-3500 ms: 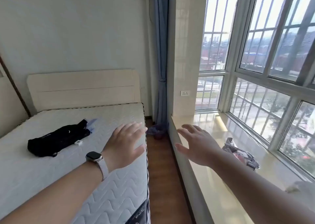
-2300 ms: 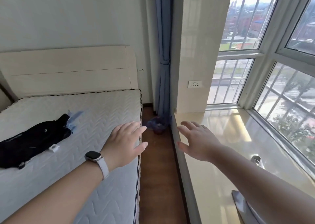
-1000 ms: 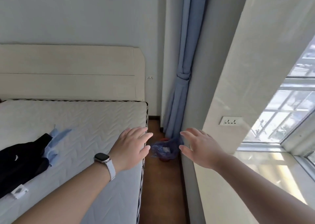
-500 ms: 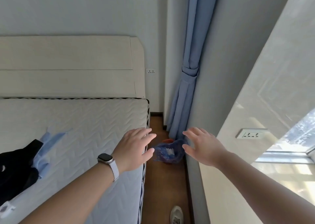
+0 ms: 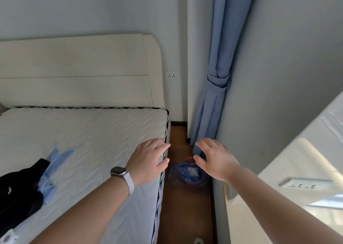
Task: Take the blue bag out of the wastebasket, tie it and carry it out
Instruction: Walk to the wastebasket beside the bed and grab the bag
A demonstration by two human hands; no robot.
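Observation:
A blue bag (image 5: 186, 174) lines a small red wastebasket (image 5: 188, 159) that stands on the wooden floor in the narrow gap between the bed and the wall. Something white shows inside the bag. My left hand (image 5: 149, 160), with a watch on its wrist, hovers open over the mattress edge, just left of the basket. My right hand (image 5: 216, 160) is stretched out open above the basket's right side and hides part of its rim. Neither hand touches the bag.
The bed's white mattress (image 5: 89, 143) and cream headboard (image 5: 78, 71) fill the left. Black and light-blue clothes (image 5: 22, 186) lie on it. A tied blue curtain (image 5: 216, 88) hangs behind the basket. A pale sill ledge (image 5: 289, 171) juts out on the right.
I have walked up the gap toward the corner, so the wastebasket is now much nearer and right below my hands. The window has left the view. Both hands stay open.

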